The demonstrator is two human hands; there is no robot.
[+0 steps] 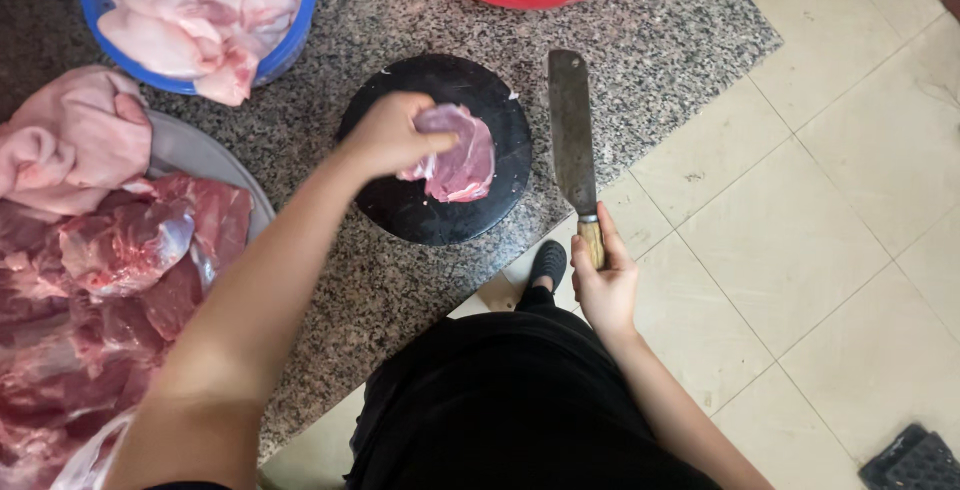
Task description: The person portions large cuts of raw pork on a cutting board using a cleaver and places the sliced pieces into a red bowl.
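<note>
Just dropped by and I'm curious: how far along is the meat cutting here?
Early, it seems. The left hand holds a single meat piece, uncut, on the round black board, while the right hand grips the cleaver beside it. A big pile of raw meat waits on the tray at left. No sliced pieces are visible.
</note>
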